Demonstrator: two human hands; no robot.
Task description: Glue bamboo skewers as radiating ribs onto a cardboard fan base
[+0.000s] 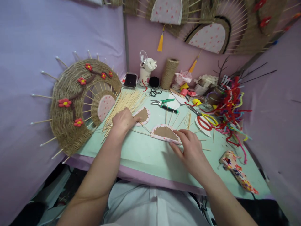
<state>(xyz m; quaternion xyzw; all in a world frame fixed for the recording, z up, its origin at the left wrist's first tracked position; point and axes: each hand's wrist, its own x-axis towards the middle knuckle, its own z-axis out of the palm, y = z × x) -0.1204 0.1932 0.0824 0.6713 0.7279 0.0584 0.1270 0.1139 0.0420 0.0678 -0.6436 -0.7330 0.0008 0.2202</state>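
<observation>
My left hand (122, 121) rests knuckles up on a pile of thin bamboo sticks (124, 102), fingers curled closed around what looks like a stick. Beside it lies a small brown half-round card piece (142, 115) with a pink edge. My right hand (191, 149) presses its fingertips on the right edge of a larger half-round card piece (165, 132) that has several sticks fanning out of its top. Both pieces lie on the pale green table (145, 153).
A large woven twine fan with red flowers (70, 106) leans at the left. Green-handled cutters (164, 105), red and yellow scissors (207, 121), a twine spool (169, 73), a tangle of pipe cleaners (231, 110) and a patterned glue gun (237, 171) lie on the table.
</observation>
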